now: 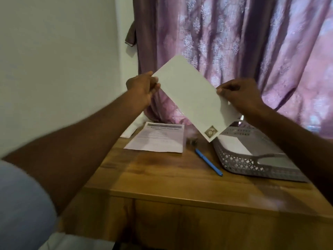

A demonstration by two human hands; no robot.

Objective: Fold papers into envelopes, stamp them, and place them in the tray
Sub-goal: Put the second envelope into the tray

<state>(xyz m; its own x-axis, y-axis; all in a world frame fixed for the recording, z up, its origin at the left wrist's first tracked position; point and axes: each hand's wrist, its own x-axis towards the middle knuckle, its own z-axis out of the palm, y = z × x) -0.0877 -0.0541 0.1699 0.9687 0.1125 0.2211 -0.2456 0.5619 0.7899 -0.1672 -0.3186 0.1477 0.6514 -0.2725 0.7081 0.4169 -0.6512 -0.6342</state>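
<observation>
Both hands, left hand (142, 87) and right hand (237, 94), pinch our stamped envelope (191, 94); next, we think, lower it into the tray (239, 162).

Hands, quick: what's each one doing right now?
Left hand: closed, pinching the upper-left edge of the envelope.
Right hand: closed, pinching the same envelope's right edge, above the tray.

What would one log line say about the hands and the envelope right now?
left hand: pinches envelope | right hand: pinches envelope | envelope: stamped, tilted, above tray | blue pen: on table
</observation>
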